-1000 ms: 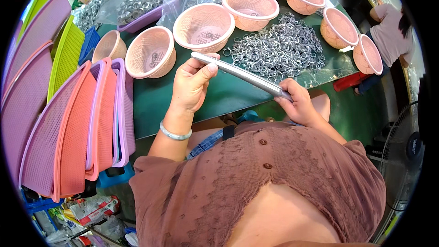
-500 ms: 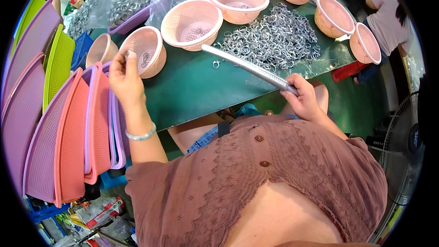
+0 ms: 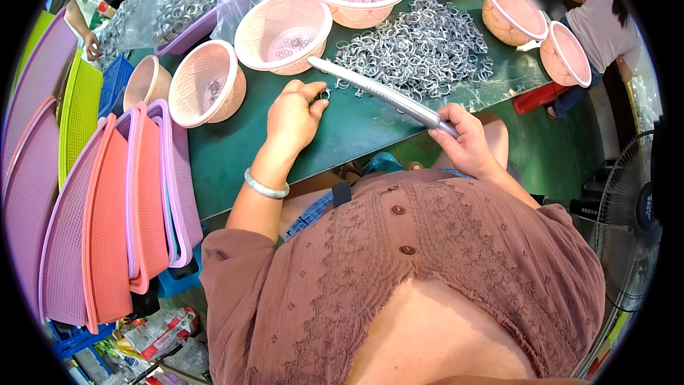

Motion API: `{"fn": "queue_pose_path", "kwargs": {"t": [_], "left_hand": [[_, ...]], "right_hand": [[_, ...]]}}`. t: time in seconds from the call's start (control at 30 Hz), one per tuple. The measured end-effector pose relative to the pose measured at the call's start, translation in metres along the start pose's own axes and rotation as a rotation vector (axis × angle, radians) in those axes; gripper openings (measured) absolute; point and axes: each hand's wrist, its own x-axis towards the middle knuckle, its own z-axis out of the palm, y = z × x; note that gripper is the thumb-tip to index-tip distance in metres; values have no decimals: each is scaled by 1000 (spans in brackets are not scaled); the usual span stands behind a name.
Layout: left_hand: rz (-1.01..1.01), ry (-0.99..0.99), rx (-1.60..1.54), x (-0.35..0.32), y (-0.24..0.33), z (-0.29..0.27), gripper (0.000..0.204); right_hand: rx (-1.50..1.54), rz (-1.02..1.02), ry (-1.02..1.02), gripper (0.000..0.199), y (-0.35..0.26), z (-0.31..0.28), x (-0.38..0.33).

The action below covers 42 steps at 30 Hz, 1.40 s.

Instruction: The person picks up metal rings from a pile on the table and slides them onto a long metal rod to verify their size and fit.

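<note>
My left hand (image 3: 293, 115) is over the green table, pinching a small silver ring (image 3: 325, 93) between thumb and fingertips. Wrapped round the thick end of a grey metal ring mandrel (image 3: 385, 94) is my right hand (image 3: 464, 137). The tapered stick points up and left, its thin tip close to my left hand and bare of rings. Beyond it lies a heap of silver rings (image 3: 420, 46). Pink baskets stand along the far side; a few rings show inside the basket (image 3: 208, 84) at left and the larger basket (image 3: 283, 32) beside it.
Stacked purple, coral and green plastic baskets (image 3: 107, 221) crowd my left. A purple tray (image 3: 192, 28) with bagged rings sits at the back left. More pink baskets (image 3: 514, 13) stand at right. A fan (image 3: 627, 214) is at far right. Other people are near the table's far corners.
My left hand has come from the left pink basket rightward to the mandrel's tip, now with a ring in its fingers. The mandrel has shifted slightly left. Another person's hand has appeared at far left.
</note>
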Motion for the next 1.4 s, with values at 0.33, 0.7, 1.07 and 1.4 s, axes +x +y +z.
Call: {"fn": "queue_pose_path", "kwargs": {"t": [0.33, 0.7, 1.07, 1.4], "left_hand": [[-442, -74, -1131, 0, -10, -9, 18], [-386, 10, -1283, -10, 0, -8, 14], [-261, 140, -1394, -14, 26, -2, 21], [-159, -64, -1638, -19, 3, -8, 28]], "right_hand": [[-235, -80, -42, 19, -4, -15, -6], [-206, -170, -29, 19, -9, -9, -4], [-93, -191, -25, 20, -3, 3, -1], [-74, -244, -31, 21, -1, 5, 1]]}}
